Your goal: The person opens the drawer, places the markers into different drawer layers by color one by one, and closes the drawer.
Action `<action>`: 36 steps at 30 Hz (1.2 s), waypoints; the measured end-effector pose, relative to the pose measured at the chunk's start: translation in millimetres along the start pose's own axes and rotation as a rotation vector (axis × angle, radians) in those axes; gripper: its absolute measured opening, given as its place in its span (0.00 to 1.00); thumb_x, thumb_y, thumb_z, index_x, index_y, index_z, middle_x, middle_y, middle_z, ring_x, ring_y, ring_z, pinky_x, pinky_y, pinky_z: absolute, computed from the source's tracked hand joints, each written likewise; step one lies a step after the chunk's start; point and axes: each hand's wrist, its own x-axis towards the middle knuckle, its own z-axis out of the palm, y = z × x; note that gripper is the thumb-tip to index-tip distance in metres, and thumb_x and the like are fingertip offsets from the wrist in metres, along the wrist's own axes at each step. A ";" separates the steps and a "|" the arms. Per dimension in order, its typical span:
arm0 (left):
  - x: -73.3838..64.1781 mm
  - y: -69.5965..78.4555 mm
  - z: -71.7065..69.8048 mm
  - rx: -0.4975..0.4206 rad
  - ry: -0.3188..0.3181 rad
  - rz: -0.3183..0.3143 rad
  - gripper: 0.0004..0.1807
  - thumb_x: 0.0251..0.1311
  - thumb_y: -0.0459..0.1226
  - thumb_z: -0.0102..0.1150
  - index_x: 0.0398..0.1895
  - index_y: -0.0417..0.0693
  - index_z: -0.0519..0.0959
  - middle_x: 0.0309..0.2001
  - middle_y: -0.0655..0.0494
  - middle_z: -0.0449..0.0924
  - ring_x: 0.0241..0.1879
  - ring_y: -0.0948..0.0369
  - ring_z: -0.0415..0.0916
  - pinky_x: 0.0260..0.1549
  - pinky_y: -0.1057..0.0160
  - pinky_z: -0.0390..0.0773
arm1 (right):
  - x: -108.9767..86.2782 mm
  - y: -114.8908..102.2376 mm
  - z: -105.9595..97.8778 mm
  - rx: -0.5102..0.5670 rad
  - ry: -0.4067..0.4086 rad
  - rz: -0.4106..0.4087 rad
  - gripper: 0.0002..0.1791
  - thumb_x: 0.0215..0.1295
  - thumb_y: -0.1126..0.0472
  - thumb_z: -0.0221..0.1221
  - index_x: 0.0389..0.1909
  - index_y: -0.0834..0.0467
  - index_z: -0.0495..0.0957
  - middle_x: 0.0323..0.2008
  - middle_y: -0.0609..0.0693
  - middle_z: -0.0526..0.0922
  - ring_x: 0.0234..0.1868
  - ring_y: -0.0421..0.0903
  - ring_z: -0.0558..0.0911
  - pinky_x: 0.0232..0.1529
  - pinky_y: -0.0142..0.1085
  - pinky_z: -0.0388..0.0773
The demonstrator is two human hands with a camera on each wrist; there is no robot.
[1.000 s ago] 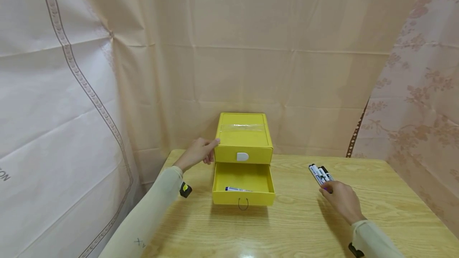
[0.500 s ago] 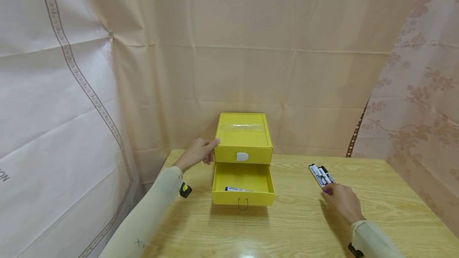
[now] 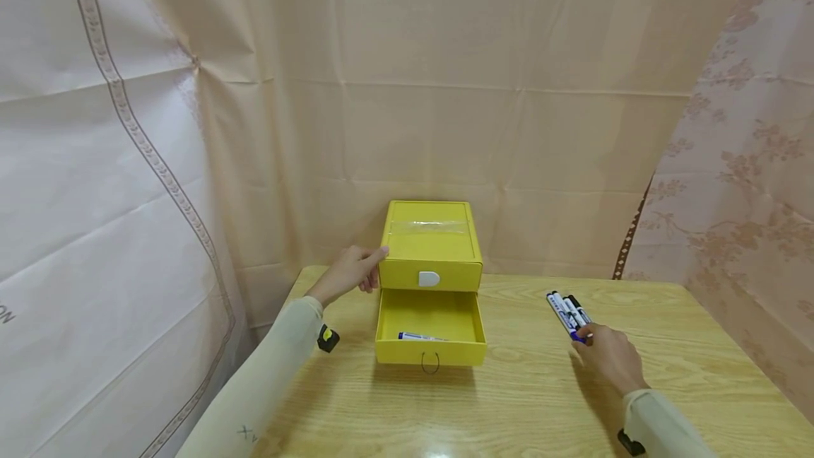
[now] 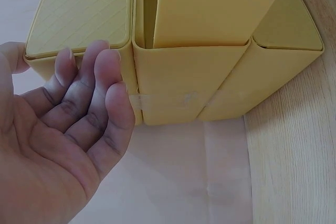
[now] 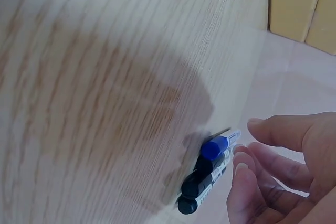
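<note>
Hanging beyond the left arm, a pale cloth [image 3: 127,267] forms one side of a corner around a wooden table [image 3: 528,401]. A person's left hand [image 3: 346,276] comes next, its thumb against the top front corner of a yellow box [image 3: 432,246]; its other fingers, loosely bent, are near the box's side wall and grip nothing. Right of that thumb, a strip of clear tape [image 3: 429,227] crosses the box top, and a white tab [image 3: 429,279] marks the upper front. Below and right of the left hand, a lower drawer [image 3: 397,352] is pulled out, holding one pen [image 3: 416,336] (blue at its left end) and bearing a thin loop [image 3: 430,373] on its front. Well to the right, a cluster of pens [image 3: 567,313] lies side by side on the table, just ahead of the right hand [image 3: 609,357]. That hand's thumb and bent fingertips stand slightly apart, right beside a pen with a blue cap [image 5: 211,149]; whether they touch or pinch it, I cannot tell.
</note>
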 end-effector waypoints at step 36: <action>-4.2 3.7 0.6 0.030 0.021 -0.016 0.36 0.76 0.61 0.45 0.24 0.42 0.82 0.24 0.48 0.83 0.24 0.51 0.80 0.28 0.58 0.83 | 13.1 8.4 8.6 -0.032 0.013 0.020 0.11 0.69 0.58 0.65 0.36 0.64 0.85 0.27 0.53 0.81 0.25 0.49 0.74 0.21 0.41 0.68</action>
